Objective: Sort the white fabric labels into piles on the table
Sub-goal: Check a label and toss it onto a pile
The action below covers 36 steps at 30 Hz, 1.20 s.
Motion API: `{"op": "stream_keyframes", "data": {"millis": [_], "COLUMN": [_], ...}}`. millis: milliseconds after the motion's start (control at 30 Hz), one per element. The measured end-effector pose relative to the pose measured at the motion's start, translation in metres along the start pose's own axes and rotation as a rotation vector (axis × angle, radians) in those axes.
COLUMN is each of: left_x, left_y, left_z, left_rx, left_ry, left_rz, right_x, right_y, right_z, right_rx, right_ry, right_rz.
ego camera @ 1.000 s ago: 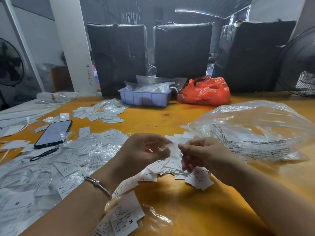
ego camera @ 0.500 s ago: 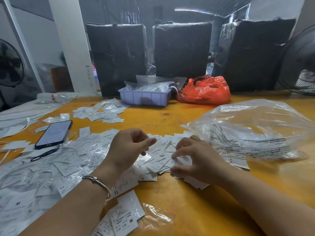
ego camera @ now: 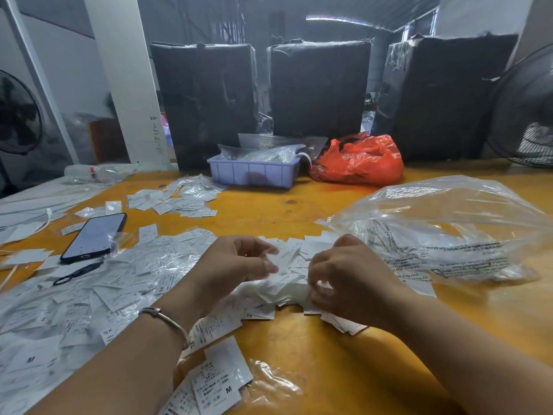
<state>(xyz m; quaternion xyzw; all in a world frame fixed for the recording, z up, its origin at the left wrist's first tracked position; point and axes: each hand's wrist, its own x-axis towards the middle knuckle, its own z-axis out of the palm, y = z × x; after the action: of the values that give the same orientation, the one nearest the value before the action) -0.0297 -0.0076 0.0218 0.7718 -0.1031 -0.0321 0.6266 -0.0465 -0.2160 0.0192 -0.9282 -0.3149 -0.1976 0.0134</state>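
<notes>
At the near centre of the yellow wooden table (ego camera: 299,369), both hands have dropped back into the loose heap of white fabric labels (ego camera: 287,283) that lies between them. A second ago they were raised a little above it, pinching a label between them; half a second ago they were coming down with fingers spreading. Now the left hand (ego camera: 236,265) has its fingers curled, thumb and fingertips closing on labels at the heap's left edge, and the right hand (ego camera: 353,280) is bent over the right side with its fingers tucked into the labels, seemingly gathering a few, though exactly what it holds is hidden. That suggests the previous label is dealt with and a fresh one is being picked up, so sorting is in mid-cycle with plenty left. To the left spreads a wide layer of labels in clear sleeves (ego camera: 89,295) with sizes such as XS and M showing, and a stack marked M (ego camera: 218,384) lies at the near edge. A smartphone (ego camera: 94,236) rests at the left, a large clear plastic bag (ego camera: 449,229) at the right.
</notes>
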Motion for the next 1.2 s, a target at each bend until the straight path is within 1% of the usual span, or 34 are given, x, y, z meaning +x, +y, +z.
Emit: {"op": "stream_keyframes", "data": {"millis": [100,167,233,367,467,567,633,733,800,867,1033,1067,1200], "left_x": [0.000,0.000,-0.001,-0.002,-0.005,-0.006,-0.007,-0.009,-0.009,-0.009,-0.009,-0.009,-0.009], "left_y": [-0.001,-0.001,-0.001,0.001,0.005,0.009,0.010,0.011,0.010,0.009,0.009,0.009,0.007], "left_z": [0.001,0.001,0.001,0.002,0.004,0.006,0.007,0.008,0.009,0.010,0.009,0.009,0.011], "left_rx": [0.059,0.070,0.075,0.121,0.130,0.084,0.064,0.096,0.126,0.154,0.174,0.175,0.150], "left_ry": [-0.006,0.004,0.005,-0.010,-0.028,-0.060,-0.089,-0.119,-0.111,-0.083,-0.019,-0.021,-0.086], "left_rz": [0.026,0.041,0.050,0.082,0.122,0.147,0.168,0.206,0.245,0.277,0.314,0.308,0.282], "right_x": [-0.003,-0.005,-0.006,-0.007,-0.008,-0.009,-0.008,-0.008,-0.009,-0.009,-0.008,-0.009,-0.010], "right_y": [-0.003,-0.005,-0.004,0.006,0.015,0.018,0.019,0.023,0.024,0.024,0.024,0.024,0.022], "right_z": [-0.006,-0.011,-0.012,-0.013,-0.016,-0.018,-0.020,-0.023,-0.023,-0.020,-0.021,-0.023,-0.026], "right_rx": [0.108,0.245,0.441,0.866,1.140,1.243,1.333,1.463,1.486,1.443,1.447,1.443,1.383], "right_ry": [0.103,0.213,0.270,0.286,0.392,0.524,0.583,0.578,0.514,0.448,0.362,0.377,0.520], "right_rz": [-0.040,-0.045,-0.017,0.169,0.312,0.448,0.499,0.563,0.572,0.568,0.509,0.498,0.478]}}
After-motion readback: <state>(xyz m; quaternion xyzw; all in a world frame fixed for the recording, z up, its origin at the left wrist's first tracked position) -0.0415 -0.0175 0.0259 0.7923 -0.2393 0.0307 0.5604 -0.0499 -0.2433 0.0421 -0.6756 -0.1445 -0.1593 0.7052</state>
